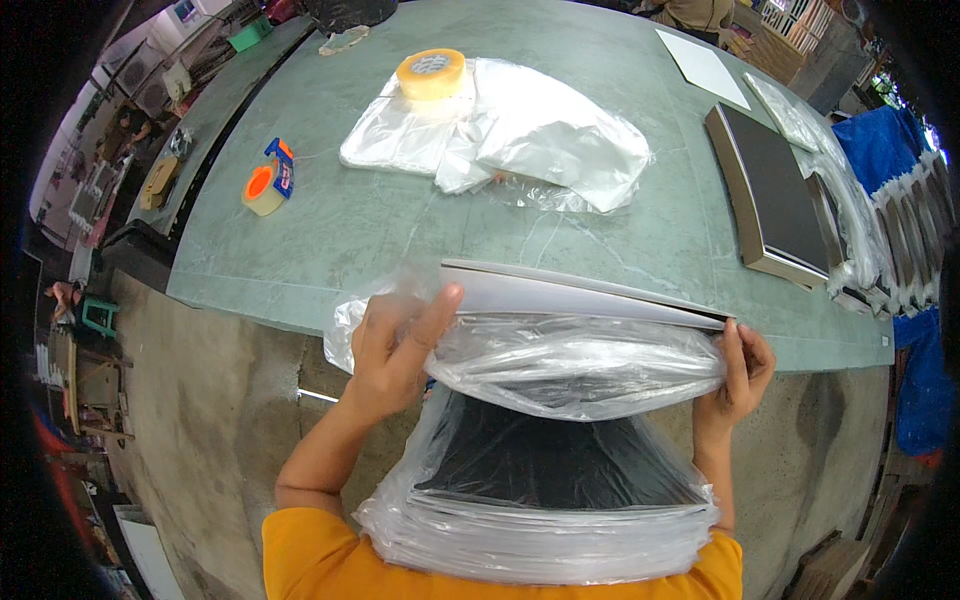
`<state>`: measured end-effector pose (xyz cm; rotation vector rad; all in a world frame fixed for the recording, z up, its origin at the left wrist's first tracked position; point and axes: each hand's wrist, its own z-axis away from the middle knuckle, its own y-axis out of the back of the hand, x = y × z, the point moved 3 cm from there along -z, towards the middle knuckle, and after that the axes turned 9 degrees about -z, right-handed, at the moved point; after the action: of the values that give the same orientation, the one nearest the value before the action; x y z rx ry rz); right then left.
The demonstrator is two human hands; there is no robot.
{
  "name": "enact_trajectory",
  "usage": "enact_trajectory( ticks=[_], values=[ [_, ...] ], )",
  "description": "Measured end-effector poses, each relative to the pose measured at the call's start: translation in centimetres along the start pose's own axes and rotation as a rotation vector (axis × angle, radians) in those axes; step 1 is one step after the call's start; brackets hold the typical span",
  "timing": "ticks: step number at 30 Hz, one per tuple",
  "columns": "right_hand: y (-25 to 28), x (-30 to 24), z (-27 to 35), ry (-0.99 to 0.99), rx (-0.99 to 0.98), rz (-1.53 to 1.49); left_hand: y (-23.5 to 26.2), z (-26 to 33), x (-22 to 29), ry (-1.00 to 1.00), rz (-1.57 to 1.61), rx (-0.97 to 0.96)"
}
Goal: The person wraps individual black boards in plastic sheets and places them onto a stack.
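A clear plastic bag [580, 355] is bunched around the near side of a flat white-edged box [560, 293] at the table's front edge. My left hand [392, 345] grips the bag at the box's left corner, its thumb stretched along the edge and its fingers slightly blurred. At the right corner my right hand [738, 372] pinches the bag against the box. The bag's plastic runs down toward my body over a dark surface [560, 455]. Close against my chest, layers of clear plastic [540, 540] are gathered in folds. What lies beneath them is hidden.
On the green table [330, 225] lie a pile of clear bags [560, 130], a yellow tape roll [432, 75] on it, and a tape dispenser [268, 180]. A dark-topped box [768, 190] and plastic-wrapped items [850, 220] sit right. A white sheet [702, 68] lies behind.
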<state>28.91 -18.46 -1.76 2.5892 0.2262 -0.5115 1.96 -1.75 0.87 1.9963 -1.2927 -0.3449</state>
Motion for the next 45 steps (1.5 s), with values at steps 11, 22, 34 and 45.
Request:
enact_trajectory(
  ticks=[11,22,34,45],
  values=[
    [3.9,4.6,1.4,-0.798,-0.318,-1.144,-0.8,0.1,-5.0,0.635,1.24,-0.399],
    [-8.3,11.2,23.5,-1.606,-0.512,-0.579,-16.7,20.0,-7.5,1.044,0.852,-1.045],
    [-10.0,10.6,25.7,-1.514,-0.583,-0.343,-19.7,21.3,-6.6,0.38,0.325,-1.177],
    [-5.9,9.2,22.9,-1.205,-1.021,0.134,-15.0,19.8,-5.4,0.571,0.238,-1.416]
  ],
)
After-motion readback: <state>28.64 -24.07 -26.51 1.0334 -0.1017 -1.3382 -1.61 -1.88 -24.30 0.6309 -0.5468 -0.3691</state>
